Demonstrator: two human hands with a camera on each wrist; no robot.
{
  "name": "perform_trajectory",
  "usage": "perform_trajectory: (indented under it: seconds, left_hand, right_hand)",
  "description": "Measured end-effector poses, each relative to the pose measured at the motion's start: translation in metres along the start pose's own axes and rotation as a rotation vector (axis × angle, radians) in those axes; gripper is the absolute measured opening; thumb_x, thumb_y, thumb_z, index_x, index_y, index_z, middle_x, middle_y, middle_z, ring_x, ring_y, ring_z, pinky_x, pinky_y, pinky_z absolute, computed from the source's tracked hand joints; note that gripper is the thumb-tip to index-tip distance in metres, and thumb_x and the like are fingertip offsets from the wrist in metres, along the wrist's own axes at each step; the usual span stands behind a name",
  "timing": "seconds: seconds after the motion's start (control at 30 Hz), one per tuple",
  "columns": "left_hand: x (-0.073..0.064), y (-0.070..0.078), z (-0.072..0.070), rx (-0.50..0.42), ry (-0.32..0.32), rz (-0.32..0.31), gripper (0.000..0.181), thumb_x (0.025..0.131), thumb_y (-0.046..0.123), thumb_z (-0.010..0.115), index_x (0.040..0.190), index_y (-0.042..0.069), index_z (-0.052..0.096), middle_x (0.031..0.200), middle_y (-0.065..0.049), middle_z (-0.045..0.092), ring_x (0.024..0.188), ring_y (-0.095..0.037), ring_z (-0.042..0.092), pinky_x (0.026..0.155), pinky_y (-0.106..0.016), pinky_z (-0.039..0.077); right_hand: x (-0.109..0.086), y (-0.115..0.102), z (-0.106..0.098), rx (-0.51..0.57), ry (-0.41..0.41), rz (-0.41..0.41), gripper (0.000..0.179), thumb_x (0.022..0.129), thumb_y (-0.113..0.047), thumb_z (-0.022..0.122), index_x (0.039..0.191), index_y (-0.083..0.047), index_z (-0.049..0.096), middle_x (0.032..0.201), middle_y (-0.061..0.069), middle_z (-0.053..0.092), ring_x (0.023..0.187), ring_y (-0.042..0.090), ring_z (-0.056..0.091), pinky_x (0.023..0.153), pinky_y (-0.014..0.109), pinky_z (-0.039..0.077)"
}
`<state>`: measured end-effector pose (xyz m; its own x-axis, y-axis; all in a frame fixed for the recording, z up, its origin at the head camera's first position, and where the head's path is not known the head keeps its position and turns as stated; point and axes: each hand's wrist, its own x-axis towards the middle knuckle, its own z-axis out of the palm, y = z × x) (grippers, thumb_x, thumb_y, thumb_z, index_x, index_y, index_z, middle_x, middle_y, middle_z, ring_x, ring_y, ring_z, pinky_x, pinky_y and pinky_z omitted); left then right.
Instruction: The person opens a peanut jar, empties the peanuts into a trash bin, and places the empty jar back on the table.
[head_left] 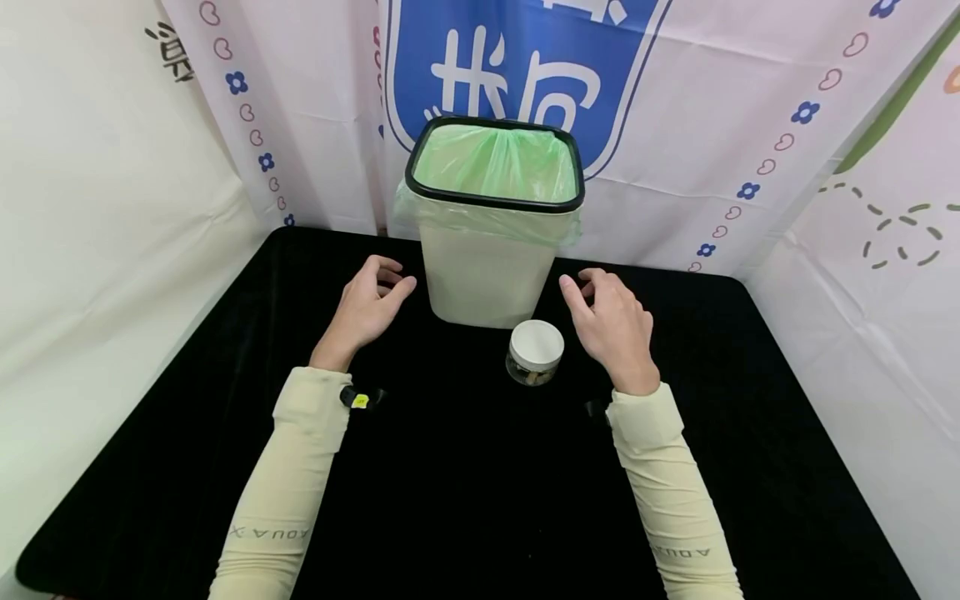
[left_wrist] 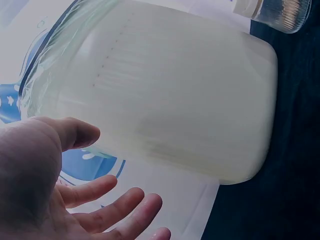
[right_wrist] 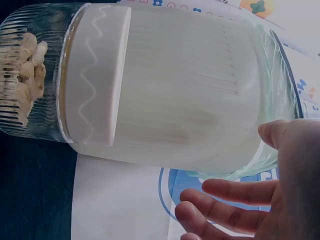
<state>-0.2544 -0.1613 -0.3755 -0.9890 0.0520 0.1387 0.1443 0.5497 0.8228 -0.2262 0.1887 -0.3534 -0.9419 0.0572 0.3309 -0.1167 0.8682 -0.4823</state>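
A cream trash can (head_left: 491, 267) with a black rim stands at the back of the table, lined with a light green plastic bag (head_left: 517, 162). In front of its right side sits a clear ribbed jar (right_wrist: 52, 75) with a white lid (head_left: 537, 344); tan, lumpy pieces (right_wrist: 31, 75) that look like peanuts lie inside. My left hand (head_left: 367, 304) hovers left of the can, fingers loosely bent and holding nothing. On the other side, my right hand (head_left: 611, 321) is beside the can and the jar, relaxed, touching neither.
The table has a black cloth (head_left: 450, 483) with rounded corners. Right behind the can hangs a white curtain (head_left: 330, 117) with a blue emblem (head_left: 517, 67). Pale fabric walls (head_left: 97, 208) close in both sides.
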Motion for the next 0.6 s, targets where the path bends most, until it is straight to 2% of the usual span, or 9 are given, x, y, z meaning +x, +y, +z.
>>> perform_trajectory:
  seconds: [0.33, 0.6]
  left_hand:
    - [0.000, 0.001, 0.012, 0.035, -0.054, 0.016, 0.048, 0.105, 0.038, 0.059, 0.139, 0.005, 0.053, 0.132, -0.019, 0.065, 0.114, -0.038, 0.067, 0.099, -0.052, 0.056]
    - [0.002, 0.003, 0.022, 0.064, -0.178, -0.025, 0.048, 0.103, 0.033, 0.064, 0.142, 0.008, 0.052, 0.133, -0.016, 0.063, 0.115, -0.036, 0.068, 0.097, -0.052, 0.058]
  right_hand:
    - [-0.002, -0.005, 0.002, -0.036, 0.000, -0.045, 0.069, 0.103, -0.073, 0.042, 0.132, -0.016, 0.068, 0.116, 0.004, 0.072, 0.100, 0.031, 0.070, 0.081, 0.059, 0.055]
    - [-0.003, -0.008, 0.002, -0.085, -0.044, -0.072, 0.069, 0.100, -0.077, 0.044, 0.133, -0.020, 0.068, 0.124, 0.004, 0.070, 0.104, 0.031, 0.069, 0.080, 0.061, 0.055]
